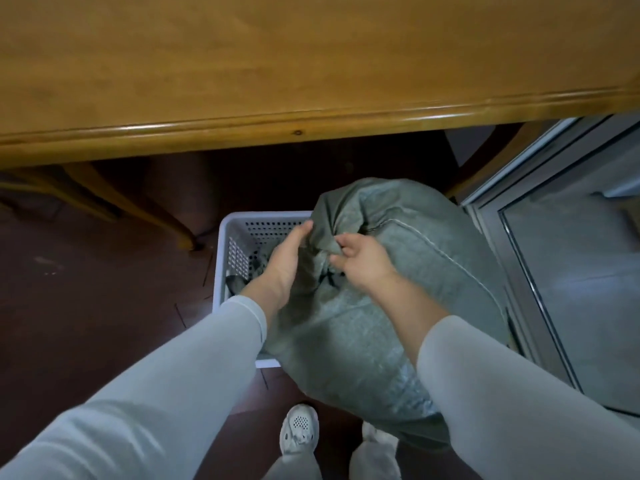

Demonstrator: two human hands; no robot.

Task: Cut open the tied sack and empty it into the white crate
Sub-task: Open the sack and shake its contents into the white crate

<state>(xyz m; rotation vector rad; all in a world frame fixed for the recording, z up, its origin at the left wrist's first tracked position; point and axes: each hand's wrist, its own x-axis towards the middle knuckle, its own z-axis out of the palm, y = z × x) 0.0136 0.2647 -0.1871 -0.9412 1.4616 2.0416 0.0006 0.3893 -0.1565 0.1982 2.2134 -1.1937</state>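
The grey-green sack [388, 278] leans across the right side of the white crate [232, 233], which stands on the dark floor [86, 306] just in front of the wooden worktop [242, 64]. It covers the crate's 3 o'clock side and near right corner, probably so that whatever falls out lands inside and not on the floor. Both hands meet at the gathered neck, which points toward 9 o'clock over the crate's open interior.

The left hand [280, 268] presses flat against the bunched cloth from the 9 o'clock side, its fingers [298, 233] extended and wrapped over the fold, apparently steadying the mouth above the crate. The right hand [363, 261] comes in from 3 o'clock with its fingers [341, 245] pinched shut on a twist of fabric at the neck, seemingly pulling it open or working at the tie (no blade shows in either hand, and whether the tie is already cut cannot be told).

The sack is woven, dull and slightly shiny, full and rounded, with a pale stitched seam [436, 251] curving along its upper side. Some grey material already lies inside the crate at its near left corner, though whether it belongs to the sack is unclear. A white shoe [299, 427] stands at 6 o'clock.
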